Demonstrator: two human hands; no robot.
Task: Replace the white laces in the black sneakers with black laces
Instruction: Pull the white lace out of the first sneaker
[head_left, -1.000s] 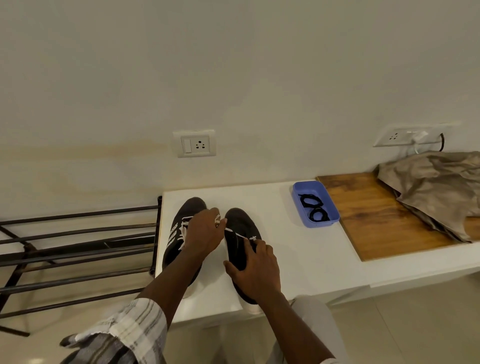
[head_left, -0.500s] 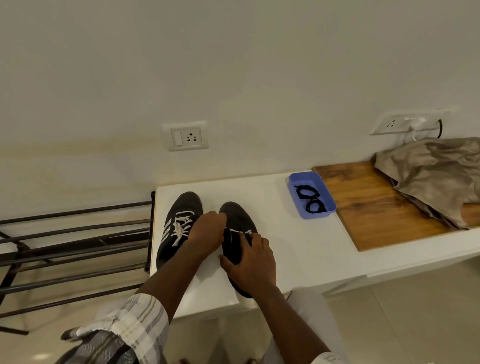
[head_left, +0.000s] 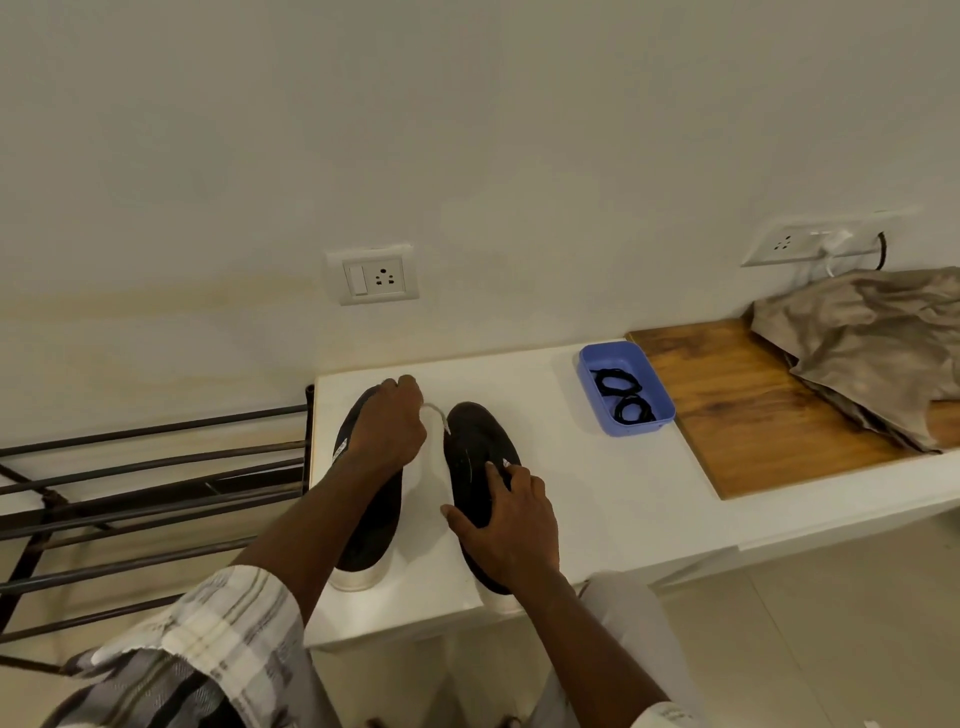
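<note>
On the left sneaker (head_left: 376, 530), white stripes (head_left: 340, 451), possibly branding.

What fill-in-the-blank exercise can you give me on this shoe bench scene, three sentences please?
The coiled black laces lie in a small ____ plastic tray.
The left hand pinches a ____ lace leading from the black sneaker under the right hand.
The crumpled beige cloth rests on a ____ board.
Missing words: blue, white, wooden.
</note>
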